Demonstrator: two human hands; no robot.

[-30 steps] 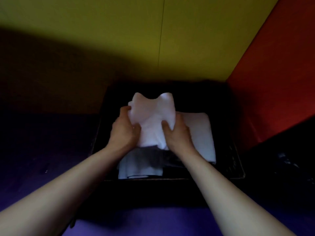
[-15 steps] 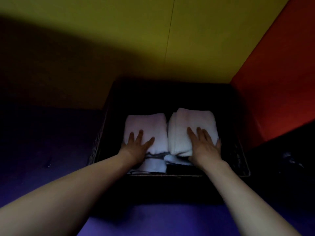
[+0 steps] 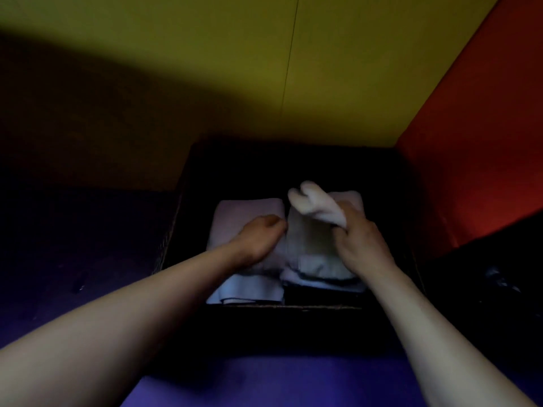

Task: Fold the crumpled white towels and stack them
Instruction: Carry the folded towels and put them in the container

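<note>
Right hand: the right hand [image 3: 363,245] has its fingers curled round a white towel [image 3: 316,205], pinching its near end so the loose, rounded far end sticks up and away beyond the knuckles.
Left hand: the left hand [image 3: 260,237] lies on the left stack [image 3: 248,212]; its fingers look loosely curled with nothing visibly in them, though blur and dim light leave this uncertain.
Towels: the folded ones sit in two piles side by side inside a dark basket [image 3: 176,218]; the right stack [image 3: 317,254] is directly under and just left of the right hand's fingers, and its top layers look uneven.
Step in hand: by my reading, the lifted towel is being drawn off the right pile to be refolded or reseated.
Doing it well: lift straight up from the pinch so the layers beneath the fingers are not dragged along; the left palm should press down to steady the neighbouring pile.
Grip advice: a single pinch lets soft cloth droop and unfold, so bringing the left fingers to the free end would likely keep the edges square.
Placement: lay it down with edges matched to the pile under the fingers, then flatten with open palms.
Risk: the piles touch, so a sideways tug could topple one into the other.
</note>
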